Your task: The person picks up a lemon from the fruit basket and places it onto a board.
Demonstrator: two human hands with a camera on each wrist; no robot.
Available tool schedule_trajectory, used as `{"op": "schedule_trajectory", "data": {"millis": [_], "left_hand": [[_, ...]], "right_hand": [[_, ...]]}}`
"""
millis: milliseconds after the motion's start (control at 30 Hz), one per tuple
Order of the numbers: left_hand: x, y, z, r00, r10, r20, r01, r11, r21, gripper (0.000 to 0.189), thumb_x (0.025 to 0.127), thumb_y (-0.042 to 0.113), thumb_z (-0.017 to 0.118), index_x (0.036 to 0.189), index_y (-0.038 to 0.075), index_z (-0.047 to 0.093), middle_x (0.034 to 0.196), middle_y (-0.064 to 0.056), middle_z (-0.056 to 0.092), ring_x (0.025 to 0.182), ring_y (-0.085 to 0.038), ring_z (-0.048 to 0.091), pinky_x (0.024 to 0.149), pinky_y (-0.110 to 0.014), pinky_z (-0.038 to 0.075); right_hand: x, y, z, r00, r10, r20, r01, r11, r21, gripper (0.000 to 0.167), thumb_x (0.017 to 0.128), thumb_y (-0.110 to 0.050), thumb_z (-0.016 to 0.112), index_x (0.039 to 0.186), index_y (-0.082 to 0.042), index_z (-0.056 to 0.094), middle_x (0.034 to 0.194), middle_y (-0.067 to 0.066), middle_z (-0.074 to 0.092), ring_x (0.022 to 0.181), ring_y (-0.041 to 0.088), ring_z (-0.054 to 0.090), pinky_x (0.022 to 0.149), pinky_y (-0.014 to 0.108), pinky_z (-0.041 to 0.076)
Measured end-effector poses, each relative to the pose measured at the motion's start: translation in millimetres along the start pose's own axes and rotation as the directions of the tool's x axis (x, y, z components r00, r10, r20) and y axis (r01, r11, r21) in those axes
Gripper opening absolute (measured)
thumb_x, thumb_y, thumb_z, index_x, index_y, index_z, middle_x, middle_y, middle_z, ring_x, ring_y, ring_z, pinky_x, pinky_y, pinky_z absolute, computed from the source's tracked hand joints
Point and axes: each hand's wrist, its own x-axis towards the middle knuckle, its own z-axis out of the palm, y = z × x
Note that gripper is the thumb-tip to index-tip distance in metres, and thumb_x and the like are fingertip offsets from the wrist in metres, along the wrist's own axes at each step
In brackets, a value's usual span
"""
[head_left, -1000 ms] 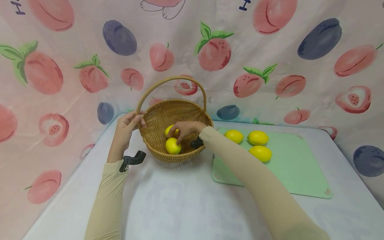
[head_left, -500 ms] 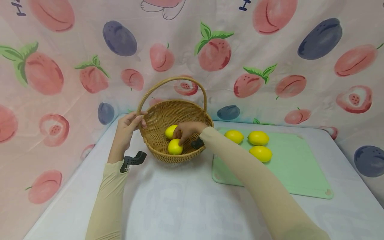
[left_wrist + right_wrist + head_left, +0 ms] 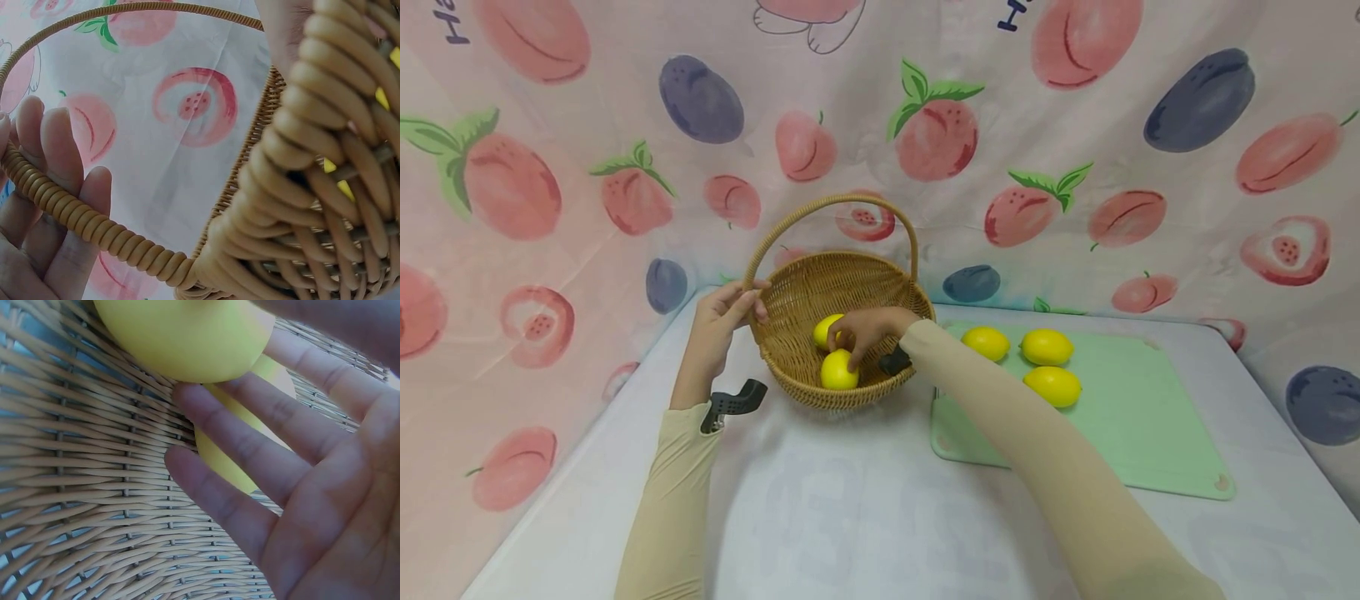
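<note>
Fingers point(image 3: 325, 367) of right hand point(image 3: 872, 329) pinched a smooth yellow lemon point(image 3: 838, 372) inside the brown wicker basket point(image 3: 801, 292), near far edge of the white surface point(image 3: 820, 508); left hand point(image 3: 717, 323) gripped its arched handle point(image 3: 831, 200). Step called for steady basket, light pinch, no nudging the second yellow lemon point(image 3: 825, 333) behind.

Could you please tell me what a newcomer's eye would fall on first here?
Probably the wicker basket near the centre, with the left hand gripping its handle and the right hand at the front lemon of two inside. Next, three more lemons on the green board at right. Behind, a pink cloth shows large printed fruit.
</note>
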Motion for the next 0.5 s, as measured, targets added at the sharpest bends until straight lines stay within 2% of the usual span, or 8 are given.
{"op": "schedule_trajectory", "data": {"millis": [133,300,500], "left_hand": [[0.0,0.4,0.1,1.0,0.002,0.001,-0.002,1.0,0.007,0.03,0.098,0.022,0.05,0.111,-0.003,0.059,0.07,0.008,0.061,0.067,-0.006,0.06,0.069,-0.021,0.054],[0.0,0.5,0.4,1.0,0.003,0.003,-0.003,1.0,0.014,0.031,0.098,0.021,0.049,0.111,-0.004,0.059,0.07,0.008,0.061,0.067,-0.006,0.06,0.07,-0.021,0.054],[-0.4,0.4,0.5,1.0,0.0,0.005,0.0,1.0,0.023,0.036,0.098,0.021,0.049,0.114,-0.01,0.056,0.07,0.008,0.061,0.067,-0.006,0.06,0.07,-0.021,0.054]], "right_hand": [[1.2,0.1,0.5,1.0,0.002,-0.004,-0.002,1.0,0.007,0.041,0.08,-0.014,0.075,0.117,-0.013,0.056,0.133,0.009,0.053,0.124,0.023,0.05,0.098,0.033,0.047],[1.2,-0.1,1.1,1.0,0.008,-0.001,-0.008,0.999,-0.032,0.053,0.078,-0.016,0.077,0.127,-0.013,0.057,0.132,0.007,0.055,0.119,0.022,0.053,0.1,0.033,0.046],[-0.5,-0.8,0.5,1.0,0.005,0.012,-0.004,0.997,-0.079,0.054,0.075,-0.019,0.079,0.126,-0.015,0.06,0.132,0.004,0.057,0.117,0.02,0.054,0.1,0.032,0.045]]}}
